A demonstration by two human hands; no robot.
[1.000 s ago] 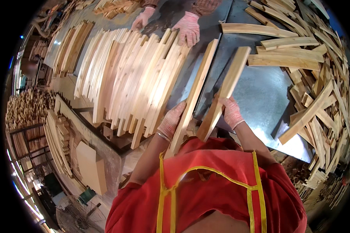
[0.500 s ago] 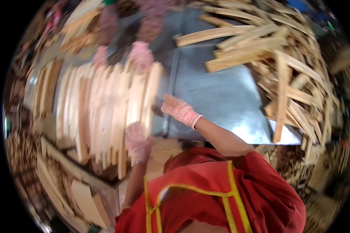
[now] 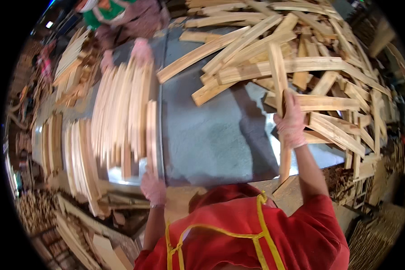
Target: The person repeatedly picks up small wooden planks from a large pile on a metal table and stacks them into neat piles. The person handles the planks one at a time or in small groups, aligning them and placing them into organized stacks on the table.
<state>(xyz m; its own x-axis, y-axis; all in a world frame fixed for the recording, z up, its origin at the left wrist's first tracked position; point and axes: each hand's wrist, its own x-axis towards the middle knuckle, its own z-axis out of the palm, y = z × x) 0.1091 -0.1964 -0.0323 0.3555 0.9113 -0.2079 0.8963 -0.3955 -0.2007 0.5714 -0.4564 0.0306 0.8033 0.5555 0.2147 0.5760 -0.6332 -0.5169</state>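
While the right hand [image 3: 290,122] (gloved) grips an upright wooden slat [image 3: 279,85] at the edge of the loose slat pile [image 3: 274,49] | left hand [image 3: 154,188] closed on the near end of a slat [image 3: 151,135] beside the row of stacked slats [image 3: 119,112] | grey metal table [image 3: 211,139] between them | another person's gloved hand [image 3: 141,49] rests on the row's far end.

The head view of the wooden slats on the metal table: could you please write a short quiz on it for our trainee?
1. True or false: the right hand grips a wooden slat that stands roughly upright in the picture.
2. What does the left hand touch? A) a slat at the near end of the row of slats B) a hammer C) a bucket
3. Fill in: the loose pile of slats lies to the person's ____ on the grey metal table.

Key: 1 true; 2 A; 3 right.
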